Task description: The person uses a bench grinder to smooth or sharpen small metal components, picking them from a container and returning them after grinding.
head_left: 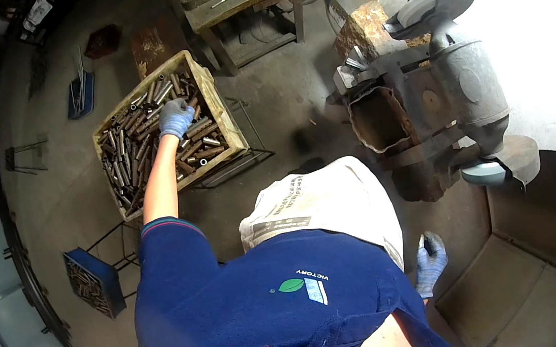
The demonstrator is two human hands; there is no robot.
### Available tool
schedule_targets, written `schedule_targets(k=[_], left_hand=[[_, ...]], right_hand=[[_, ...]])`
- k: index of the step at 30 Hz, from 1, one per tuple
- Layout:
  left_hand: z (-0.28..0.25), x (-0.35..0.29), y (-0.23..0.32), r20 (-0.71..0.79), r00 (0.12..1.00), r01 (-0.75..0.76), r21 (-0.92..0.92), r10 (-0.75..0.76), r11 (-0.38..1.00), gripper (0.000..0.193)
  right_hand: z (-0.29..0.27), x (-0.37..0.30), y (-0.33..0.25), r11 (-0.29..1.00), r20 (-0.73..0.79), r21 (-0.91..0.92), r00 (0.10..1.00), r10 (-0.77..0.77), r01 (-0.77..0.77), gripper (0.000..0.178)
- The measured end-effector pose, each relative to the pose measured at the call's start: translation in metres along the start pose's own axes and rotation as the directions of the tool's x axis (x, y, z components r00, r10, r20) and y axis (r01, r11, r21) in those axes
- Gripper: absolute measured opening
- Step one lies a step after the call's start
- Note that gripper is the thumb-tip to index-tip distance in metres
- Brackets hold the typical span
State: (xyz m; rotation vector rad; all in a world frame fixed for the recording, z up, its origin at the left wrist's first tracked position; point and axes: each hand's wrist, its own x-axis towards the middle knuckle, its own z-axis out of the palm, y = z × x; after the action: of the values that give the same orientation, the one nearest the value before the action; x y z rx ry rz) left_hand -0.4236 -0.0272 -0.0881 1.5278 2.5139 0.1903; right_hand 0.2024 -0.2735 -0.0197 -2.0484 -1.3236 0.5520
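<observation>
A yellowish plastic crate (222, 102) full of short metal tubes (135, 140) stands ahead to the left. My left hand (176, 118), in a blue and grey work glove, reaches down among the tubes near the crate's far right part. Its fingers are curled closed, and what lies in them is hidden by the glove. My right hand (431, 264), gloved the same way, hangs low beside my body. Its fingers bend loosely, the thumb stands apart from them, and no object shows in it.
A twin-wheel bench grinder (471, 82) stands at right, with an open-topped metal box (379, 120) beside it. Ahead is a worktable (249, 3) with tools on it. A blue bin (95, 281) of small parts sits at left; another blue bin (81, 95) is farther off.
</observation>
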Motion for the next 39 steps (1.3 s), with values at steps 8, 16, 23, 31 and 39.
schedule_targets(k=[8,16,23,31,39], left_hand=[[-0.081,-0.041,0.124,0.256,0.901,0.266,-0.964,0.351,0.020,0.017],[-0.030,-0.141,0.306,0.545,0.180,0.714,-0.645,0.819,0.273,0.024],[0.013,-0.178,0.347,0.629,0.017,0.801,-0.474,0.777,0.366,0.026],[0.031,-0.182,0.397,0.589,-0.054,0.552,-0.655,0.806,0.516,0.032],[0.030,-0.215,0.407,0.435,-0.349,0.712,-0.453,0.830,0.537,0.051]], right_hand=[[0.010,0.036,-0.096,0.971,-0.021,0.110,0.977,-0.212,0.213,0.020],[0.040,0.083,-0.165,0.835,0.062,0.196,0.844,-0.533,0.513,0.042],[0.037,0.067,-0.137,0.909,-0.200,0.126,0.907,-0.370,0.398,0.035],[0.045,0.059,-0.105,0.860,-0.376,0.480,0.926,0.023,0.173,0.019],[0.045,0.055,-0.118,0.959,-0.546,0.179,0.833,-0.091,0.222,0.028]])
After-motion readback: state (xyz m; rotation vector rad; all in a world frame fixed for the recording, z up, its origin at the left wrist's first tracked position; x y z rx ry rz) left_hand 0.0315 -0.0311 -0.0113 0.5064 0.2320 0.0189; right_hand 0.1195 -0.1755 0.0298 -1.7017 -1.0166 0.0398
